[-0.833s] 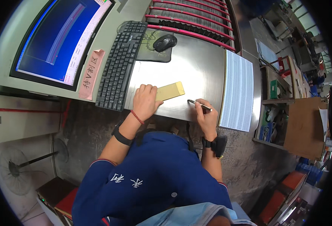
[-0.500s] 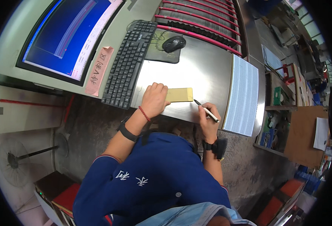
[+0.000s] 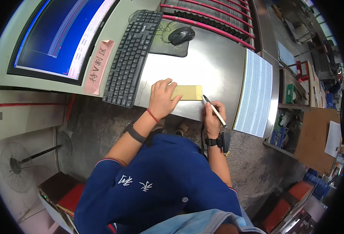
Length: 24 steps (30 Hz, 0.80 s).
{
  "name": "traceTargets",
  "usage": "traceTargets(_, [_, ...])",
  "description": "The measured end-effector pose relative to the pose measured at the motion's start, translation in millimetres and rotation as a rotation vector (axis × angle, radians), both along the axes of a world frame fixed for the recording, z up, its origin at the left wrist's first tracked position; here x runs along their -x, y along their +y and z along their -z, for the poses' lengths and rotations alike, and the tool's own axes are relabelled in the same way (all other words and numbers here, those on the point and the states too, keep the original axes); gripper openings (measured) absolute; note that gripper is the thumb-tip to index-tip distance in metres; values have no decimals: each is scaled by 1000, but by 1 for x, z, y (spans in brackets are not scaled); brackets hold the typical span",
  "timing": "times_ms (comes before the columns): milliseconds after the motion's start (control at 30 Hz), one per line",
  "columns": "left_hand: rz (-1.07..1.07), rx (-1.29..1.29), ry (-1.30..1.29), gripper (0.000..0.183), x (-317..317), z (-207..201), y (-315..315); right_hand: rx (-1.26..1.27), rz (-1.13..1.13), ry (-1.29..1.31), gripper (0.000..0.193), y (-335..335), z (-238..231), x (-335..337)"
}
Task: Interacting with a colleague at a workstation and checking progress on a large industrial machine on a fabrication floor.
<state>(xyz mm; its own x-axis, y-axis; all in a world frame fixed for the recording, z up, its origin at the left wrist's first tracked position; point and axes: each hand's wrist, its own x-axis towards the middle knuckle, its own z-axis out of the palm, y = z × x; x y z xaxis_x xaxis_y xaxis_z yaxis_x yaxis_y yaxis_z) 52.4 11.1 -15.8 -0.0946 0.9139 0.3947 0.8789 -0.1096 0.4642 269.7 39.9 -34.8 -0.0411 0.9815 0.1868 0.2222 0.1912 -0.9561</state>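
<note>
A flat yellow rectangular piece (image 3: 187, 93) lies on the metal tabletop in front of me. My left hand (image 3: 162, 100) rests over its left end, thumb and fingers spread apart; the exact contact under the fingers is hidden. In my right hand (image 3: 212, 124) is a white pen (image 3: 218, 114) with a dark tip. The tip points up and left, close beside the piece's right end; I cannot tell whether it touches.
Left of my hands are a black keyboard (image 3: 129, 62) and a monitor (image 3: 58, 39). A black mouse (image 3: 181, 36) sits on a mouse pad (image 3: 178, 50). Red bars (image 3: 211, 25) run beyond the table. A printed sheet (image 3: 254, 93) covers the table's right side.
My left thumb and fingers have spread wider on the yellow piece. My right hand has turned the pen a little more upright. The whole view has shifted slightly.
</note>
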Motion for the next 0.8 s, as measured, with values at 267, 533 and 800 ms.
traceTargets(267, [-9,-76,-21,35,1,8,-1,4,38,47,11,1,17,0])
traceTargets(533, [-15,-90,-9,35,-2,9,-1,8,50,52,11,-1,24,-3])
traceTargets(800, [-23,-91,-5,35,-2,9,-2,-163,-16,-55,12,3,29,-3])
